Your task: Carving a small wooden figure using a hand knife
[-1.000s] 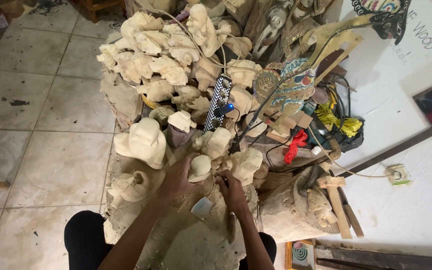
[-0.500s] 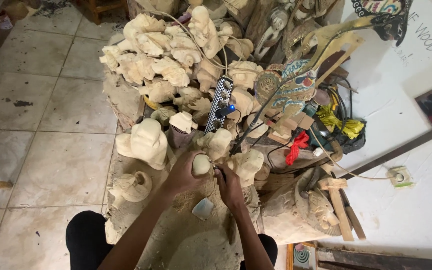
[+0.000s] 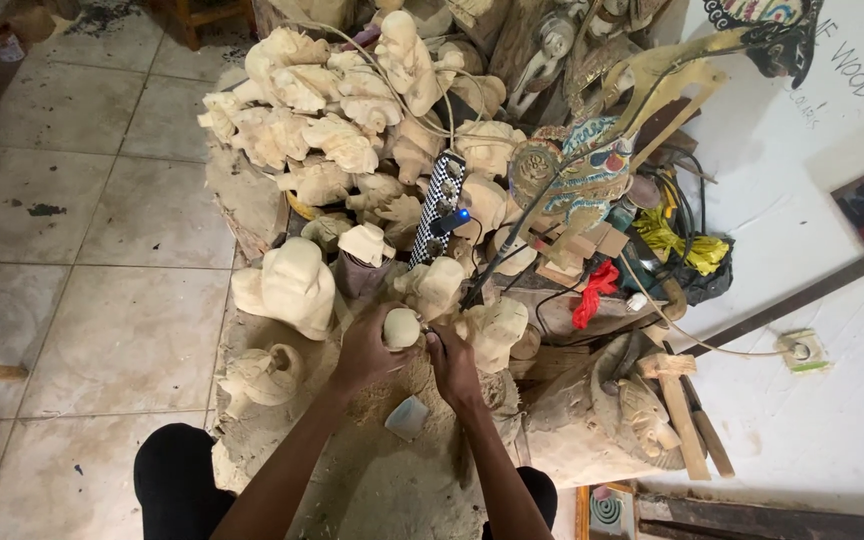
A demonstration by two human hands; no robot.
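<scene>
A heap of pale unfinished wooden carvings (image 3: 342, 130) fills the upper centre of the frame. Below it, at centre, the left hand (image 3: 364, 347) wraps closed around a small rounded pale wooden piece (image 3: 401, 327); keep that clasp firm. The right hand (image 3: 454, 362), just right, looks pinched near it, around what I cannot tell; short, controlled strokes suit.

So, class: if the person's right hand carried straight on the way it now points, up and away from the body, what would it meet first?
The right hand would most likely first meet the pale unfinished wooden carving just beyond its fingers, below the checkered power strip. Depth is unclear from this one view.
</scene>
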